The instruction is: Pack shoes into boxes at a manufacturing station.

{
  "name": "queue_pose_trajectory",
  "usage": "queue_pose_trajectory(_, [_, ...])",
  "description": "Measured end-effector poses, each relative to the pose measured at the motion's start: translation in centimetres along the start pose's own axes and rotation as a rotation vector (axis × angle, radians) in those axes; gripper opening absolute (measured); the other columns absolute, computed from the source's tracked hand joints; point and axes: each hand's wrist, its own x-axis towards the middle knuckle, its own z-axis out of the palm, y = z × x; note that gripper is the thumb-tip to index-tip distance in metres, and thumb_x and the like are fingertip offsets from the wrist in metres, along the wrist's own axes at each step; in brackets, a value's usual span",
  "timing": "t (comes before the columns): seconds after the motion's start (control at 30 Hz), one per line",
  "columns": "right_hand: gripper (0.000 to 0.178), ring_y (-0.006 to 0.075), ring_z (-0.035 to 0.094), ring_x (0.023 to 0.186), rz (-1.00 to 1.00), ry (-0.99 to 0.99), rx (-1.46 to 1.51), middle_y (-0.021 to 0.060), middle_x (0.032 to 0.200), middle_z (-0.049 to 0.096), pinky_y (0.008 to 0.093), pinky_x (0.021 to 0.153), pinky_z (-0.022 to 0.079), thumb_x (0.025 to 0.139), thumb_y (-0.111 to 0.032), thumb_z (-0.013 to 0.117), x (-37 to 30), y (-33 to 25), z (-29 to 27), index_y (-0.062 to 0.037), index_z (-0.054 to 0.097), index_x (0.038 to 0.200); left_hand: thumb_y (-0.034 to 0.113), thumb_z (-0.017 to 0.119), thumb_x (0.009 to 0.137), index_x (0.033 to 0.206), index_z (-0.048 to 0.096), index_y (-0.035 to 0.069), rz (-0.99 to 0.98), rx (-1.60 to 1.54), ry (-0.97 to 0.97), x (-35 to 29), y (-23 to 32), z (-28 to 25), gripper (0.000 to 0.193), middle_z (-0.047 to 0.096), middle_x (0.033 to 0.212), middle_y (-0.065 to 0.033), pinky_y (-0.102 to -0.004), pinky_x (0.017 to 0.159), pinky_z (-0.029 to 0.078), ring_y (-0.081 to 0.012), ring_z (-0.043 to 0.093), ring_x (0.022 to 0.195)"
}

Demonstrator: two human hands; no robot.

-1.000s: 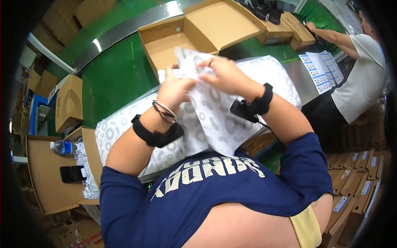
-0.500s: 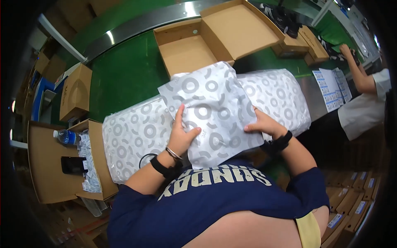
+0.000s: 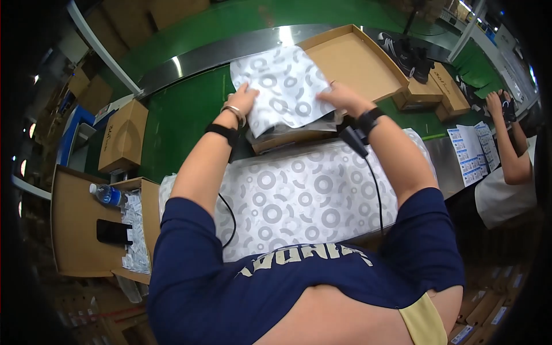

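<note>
A white sheet of wrapping paper with grey rings and arcs lies over an open brown cardboard box, hiding most of its inside. My left hand grips the sheet's left edge, thumb on top. At the opposite edge my right hand pinches the paper. Below the sheet's near side a crumpled pale layer shows at the box rim. The box's lid is folded back to the far right. Between my arms and my body spreads a large stack of the same patterned paper.
On the left, a carton holds a water bottle, a black phone and many small white packets. A closed brown box stands beyond it. Black shoes, shoeboxes, label sheets and a co-worker's arm are at right.
Both hands have moved forward with the paper sheet, from above the stack onto the open box. My arms are now stretched out, and the stack below is uncovered.
</note>
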Motion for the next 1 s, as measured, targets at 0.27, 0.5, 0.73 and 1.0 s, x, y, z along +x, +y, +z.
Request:
queue_pose_trajectory(0.27, [0.021,0.0267,0.058,0.085,-0.383,-0.131,-1.247,0.0102,0.087,0.060,0.0393,0.073,0.041,0.072,-0.015,0.056,1.2,5.9,8.9,-0.0118,0.060,0.092,0.033,0.060,0.072,0.119,0.048,0.006,0.089,0.440,-0.112,-0.7,-10.1,-12.4,0.056,0.050,0.118,-0.0162,-0.0330,0.090,0.039,-0.0281,0.050,0.107])
queue_pose_trajectory(0.5, [0.023,0.0246,0.056,0.083,-0.416,0.344,-1.200,0.0086,0.083,0.060,0.0385,0.074,0.038,0.076,-0.010,0.047,3.0,7.9,9.3,-0.0123,0.061,0.094,0.027,0.045,0.083,0.095,0.057,0.002,-0.277,1.059,0.436,-11.8,-31.2,-30.3,0.030,0.058,0.092,-0.0233,-0.0426,0.074,0.045,-0.0354,0.057,0.088])
queue_pose_trajectory(0.73, [0.022,0.0267,0.054,0.089,-0.201,0.114,-1.150,0.0105,0.088,0.060,0.0417,0.078,0.038,0.074,-0.018,0.051,0.5,4.6,12.4,-0.0068,0.061,0.090,0.028,0.055,0.074,0.087,0.060,0.003,-0.384,0.945,0.237,-20.0,-47.6,-25.3,0.029,0.059,0.089,-0.0218,-0.0412,0.069,0.046,-0.0363,0.057,0.082])
queue_pose_trajectory(1.0, [0.026,0.0269,0.051,0.088,-0.650,0.179,-0.686,0.0103,0.088,0.056,0.0353,0.079,0.039,0.070,-0.017,0.063,-9.2,4.4,8.9,-0.0051,0.059,0.094,0.017,0.055,0.066,0.067,0.060,0.004,-0.421,0.882,0.828,-19.6,-37.3,-30.6,0.013,0.059,0.070,-0.0177,-0.0385,0.062,0.046,-0.0340,0.058,0.068])
